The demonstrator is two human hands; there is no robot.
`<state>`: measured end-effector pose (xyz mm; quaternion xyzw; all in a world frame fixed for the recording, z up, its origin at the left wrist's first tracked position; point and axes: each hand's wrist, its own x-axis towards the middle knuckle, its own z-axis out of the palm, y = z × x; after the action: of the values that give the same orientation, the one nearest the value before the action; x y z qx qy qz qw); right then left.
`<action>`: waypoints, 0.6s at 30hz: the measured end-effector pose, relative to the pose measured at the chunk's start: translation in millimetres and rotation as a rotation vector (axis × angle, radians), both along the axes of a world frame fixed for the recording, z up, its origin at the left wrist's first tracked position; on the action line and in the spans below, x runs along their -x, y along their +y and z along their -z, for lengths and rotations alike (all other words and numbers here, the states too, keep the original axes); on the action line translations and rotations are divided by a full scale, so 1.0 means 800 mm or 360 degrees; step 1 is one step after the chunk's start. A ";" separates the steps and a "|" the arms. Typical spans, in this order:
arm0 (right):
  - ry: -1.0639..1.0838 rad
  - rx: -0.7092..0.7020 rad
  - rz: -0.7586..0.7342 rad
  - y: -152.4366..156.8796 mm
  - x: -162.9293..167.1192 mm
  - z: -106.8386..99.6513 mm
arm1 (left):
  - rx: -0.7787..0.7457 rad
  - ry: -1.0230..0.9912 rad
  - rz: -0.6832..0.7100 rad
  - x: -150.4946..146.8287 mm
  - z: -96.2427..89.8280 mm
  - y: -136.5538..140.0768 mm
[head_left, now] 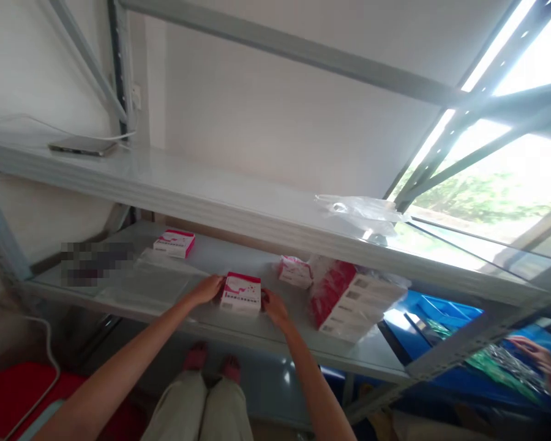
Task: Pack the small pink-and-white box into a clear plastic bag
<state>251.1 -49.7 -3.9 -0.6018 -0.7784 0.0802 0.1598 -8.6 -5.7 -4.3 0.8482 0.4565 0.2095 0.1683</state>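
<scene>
A small pink-and-white cardboard box (242, 293) with printed text lies face up on the lower grey shelf (202, 315). My left hand (210, 289) grips its left side, and my right hand (273, 306) has its fingers against the right side. Some fingertips are hidden behind the box edges. To the right sit a smaller pink-and-white packet (296, 271) in clear plastic and a plastic-wrapped stack of similar boxes (356, 300). Farther left is another pink-and-white box (174, 243), with a flat clear plastic bag (149, 282) in front of it.
An upper shelf (211, 196) runs just above the boxes, bearing a crumpled plastic bag (365, 211) and a flat dark device (82, 146) with a white cable. Metal posts frame the rack. At lower right, another person's hand (532, 352) is over a blue container (445, 306).
</scene>
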 end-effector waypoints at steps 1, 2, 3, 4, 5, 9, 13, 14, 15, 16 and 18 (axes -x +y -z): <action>0.0097 0.0038 -0.0030 -0.010 -0.005 0.005 | -0.0004 0.0030 0.0070 0.006 0.001 -0.005; 0.0184 0.0056 -0.0062 -0.021 -0.010 0.010 | -0.0010 0.0080 0.0135 0.013 0.000 -0.013; 0.0250 0.0080 -0.0092 -0.033 -0.016 0.013 | -0.0007 0.0148 0.0203 0.020 -0.002 -0.021; 0.0293 0.0098 -0.0127 -0.047 -0.021 0.014 | 0.0002 0.0229 0.0260 0.026 -0.007 -0.031; 0.0328 0.0128 -0.0170 -0.060 -0.027 0.013 | 0.0014 0.0308 0.0299 0.031 -0.012 -0.041; 0.0361 0.0223 -0.0297 -0.093 -0.040 -0.015 | -0.0053 0.0521 0.0168 0.036 -0.042 -0.073; 0.0238 -0.0044 -0.0185 -0.071 -0.028 -0.062 | -0.0380 0.0419 -0.0105 0.014 -0.065 -0.071; 0.0238 -0.0085 -0.0251 -0.059 -0.021 -0.073 | -0.0441 0.0332 -0.0092 0.007 -0.068 -0.065; 0.0249 -0.0088 -0.0366 -0.045 -0.013 -0.082 | -0.0475 0.0238 -0.0038 -0.001 -0.069 -0.058; 0.0253 -0.0052 -0.0500 -0.032 -0.005 -0.089 | -0.0480 0.0157 0.0049 -0.008 -0.069 -0.049; 0.0196 0.0066 -0.0682 -0.009 0.010 -0.098 | -0.0396 0.0080 0.0240 -0.019 -0.064 -0.031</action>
<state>243.1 -57.1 74.1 -0.4198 -0.8754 0.1648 0.1741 6.3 -30.7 46.8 0.8993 0.3662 0.2299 0.0656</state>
